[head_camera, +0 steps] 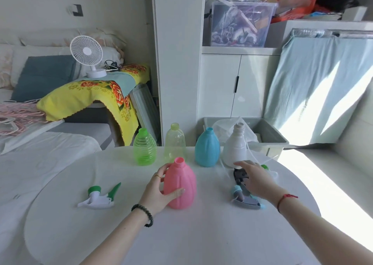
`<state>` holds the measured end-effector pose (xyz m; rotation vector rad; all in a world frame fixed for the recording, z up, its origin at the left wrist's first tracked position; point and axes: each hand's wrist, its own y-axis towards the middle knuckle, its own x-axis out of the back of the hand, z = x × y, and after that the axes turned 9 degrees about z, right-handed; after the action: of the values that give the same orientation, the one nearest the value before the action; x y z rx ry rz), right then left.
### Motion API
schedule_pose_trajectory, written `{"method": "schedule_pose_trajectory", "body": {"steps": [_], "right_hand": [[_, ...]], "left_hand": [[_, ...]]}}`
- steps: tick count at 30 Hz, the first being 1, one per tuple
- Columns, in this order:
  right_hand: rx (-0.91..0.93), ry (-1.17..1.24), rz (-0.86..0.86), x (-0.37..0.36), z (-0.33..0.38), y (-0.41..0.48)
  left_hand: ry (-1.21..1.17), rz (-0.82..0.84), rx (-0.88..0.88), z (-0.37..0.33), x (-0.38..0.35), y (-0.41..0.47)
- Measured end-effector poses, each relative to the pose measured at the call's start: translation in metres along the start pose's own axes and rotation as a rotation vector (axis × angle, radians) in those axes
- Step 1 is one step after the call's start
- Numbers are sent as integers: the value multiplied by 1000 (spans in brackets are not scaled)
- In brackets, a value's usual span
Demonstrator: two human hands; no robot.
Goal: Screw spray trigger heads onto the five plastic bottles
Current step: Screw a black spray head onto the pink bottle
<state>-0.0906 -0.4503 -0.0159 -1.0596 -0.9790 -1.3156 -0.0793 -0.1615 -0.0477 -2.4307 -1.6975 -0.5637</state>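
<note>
A pink bottle (180,186) stands upright on the white table (201,234), its neck bare, with my left hand (161,192) wrapped around its left side. Behind it stand a green ribbed bottle (144,147), a clear yellowish bottle (175,141), a blue bottle (207,148) and a white bottle (235,146), all without heads. My right hand (255,179) reaches over a pile of trigger heads (240,177), fingers spread above a dark one. A grey and blue trigger head (247,201) lies nearest me in that pile. A green and white trigger head (101,197) lies alone at the left.
A grey bin (270,131) with a plastic bag stands behind the table on the right. White cupboards rise behind it. A bed with a yellow flowered cloth and a small white fan (86,56) is at the left.
</note>
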Motion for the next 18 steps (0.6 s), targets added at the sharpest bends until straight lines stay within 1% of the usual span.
{"method": "schedule_pose_trajectory", "body": {"steps": [2, 3, 6, 8, 12, 15, 16, 18], "right_hand": [[-17, -139, 83, -4, -14, 1], [-18, -161, 89, -8, -17, 1], [-21, -171, 37, -15, -21, 6], [-16, -225, 38, -16, -20, 9], [63, -311, 19, -12, -22, 7], [135, -297, -35, 7, -19, 1], [162, -250, -73, 19, -14, -2], [244, -51, -220, 46, 5, -9]], "left_hand": [[-6, 3, 7, 1, 0, 2], [-8, 4, 10, 1, 0, 3], [-15, 6, 21, 1, -1, 5], [-21, 7, 25, 0, -1, 6], [-13, 5, 27, 0, -1, 5], [-10, 8, 26, -1, -1, 5], [-8, 9, 24, -1, -1, 4], [6, 8, 28, -2, -1, 4]]}}
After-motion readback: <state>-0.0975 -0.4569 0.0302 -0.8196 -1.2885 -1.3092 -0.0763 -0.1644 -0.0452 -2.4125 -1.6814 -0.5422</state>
